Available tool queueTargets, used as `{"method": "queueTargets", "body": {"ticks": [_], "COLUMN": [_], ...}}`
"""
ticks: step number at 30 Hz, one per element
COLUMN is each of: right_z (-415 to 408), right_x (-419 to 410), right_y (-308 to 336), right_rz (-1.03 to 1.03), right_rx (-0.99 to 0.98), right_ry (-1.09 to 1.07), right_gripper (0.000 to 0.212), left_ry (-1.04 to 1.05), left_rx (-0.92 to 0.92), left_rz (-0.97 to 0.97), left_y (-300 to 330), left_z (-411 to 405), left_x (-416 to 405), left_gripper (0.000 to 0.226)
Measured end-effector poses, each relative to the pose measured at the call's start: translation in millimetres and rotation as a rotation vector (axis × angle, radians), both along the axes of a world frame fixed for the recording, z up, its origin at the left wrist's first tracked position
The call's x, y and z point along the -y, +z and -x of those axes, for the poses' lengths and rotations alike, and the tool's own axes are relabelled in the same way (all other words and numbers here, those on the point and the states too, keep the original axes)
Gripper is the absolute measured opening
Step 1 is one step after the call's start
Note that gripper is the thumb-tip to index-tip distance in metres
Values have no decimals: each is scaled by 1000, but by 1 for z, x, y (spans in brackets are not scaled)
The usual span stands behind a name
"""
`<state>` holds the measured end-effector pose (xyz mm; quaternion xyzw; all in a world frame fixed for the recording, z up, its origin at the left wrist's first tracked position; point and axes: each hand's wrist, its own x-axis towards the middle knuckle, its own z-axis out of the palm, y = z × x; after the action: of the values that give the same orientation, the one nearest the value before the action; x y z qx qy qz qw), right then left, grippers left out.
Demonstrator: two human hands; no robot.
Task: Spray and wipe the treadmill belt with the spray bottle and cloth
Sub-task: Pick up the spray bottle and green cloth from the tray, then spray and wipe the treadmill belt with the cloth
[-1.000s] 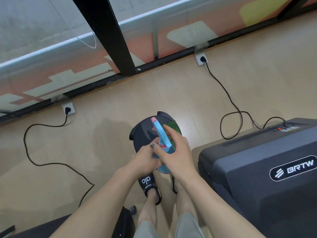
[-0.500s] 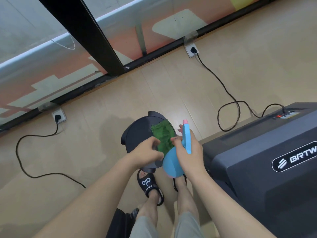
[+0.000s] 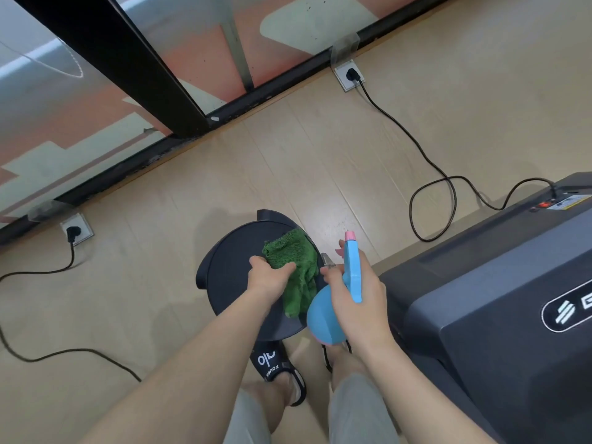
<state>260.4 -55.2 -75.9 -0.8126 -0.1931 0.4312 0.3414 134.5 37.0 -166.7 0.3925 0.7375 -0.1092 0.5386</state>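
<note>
My right hand (image 3: 355, 293) grips a blue spray bottle (image 3: 333, 302) with a pink nozzle tip, held above my feet beside the stool. A green cloth (image 3: 296, 267) lies on a round black stool (image 3: 230, 277). My left hand (image 3: 267, 278) grasps the cloth's left edge, thumb on one side and fingers on the other. The dark grey treadmill (image 3: 499, 299) fills the right side; only its motor cover with a logo shows, and the belt is out of view.
A black power cable (image 3: 426, 174) runs from a floor socket (image 3: 347, 75) to the treadmill's front. A second socket (image 3: 75, 232) and cable (image 3: 38, 354) lie on the left floor. A black pillar (image 3: 128, 59) and glass wall stand ahead. My sandalled feet (image 3: 275, 366) are below the stool.
My right hand took the spray bottle off the stool and drew it to the right. My left hand let go of the bottle and took hold of the green cloth.
</note>
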Motion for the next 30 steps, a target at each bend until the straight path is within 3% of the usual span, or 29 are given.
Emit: {"method": "queueTargets", "body": {"ticks": [4,10,16,20,27,30], "right_z": [7,8,7,1,-6,-7], "right_x": [-5,0,2,6,31,47], "right_y": [-12,2,82,155,242,263], "right_rz": [-19,-22,-50,-91,-205,-162], "right_rx": [-14,-24,-34,-121,-81,-84], "right_ry": [-5,19,-94,-228,-401,-506], "right_gripper": [23,18,16,9,14,25], "left_ry": [-21,133,-341,-684,-929,-1019], "left_rx": [-120,140,249,407,655,747], "left_rz": [-87,-95,-410,-554,-284,-337], "left_y": [-22,10,120,202,302,316], "left_z": [-1,-3,0,-8,-41,-55], "left_x": [0,-5,5,10,38,62], "left_gripper": [31,12,32,25,61,82]}}
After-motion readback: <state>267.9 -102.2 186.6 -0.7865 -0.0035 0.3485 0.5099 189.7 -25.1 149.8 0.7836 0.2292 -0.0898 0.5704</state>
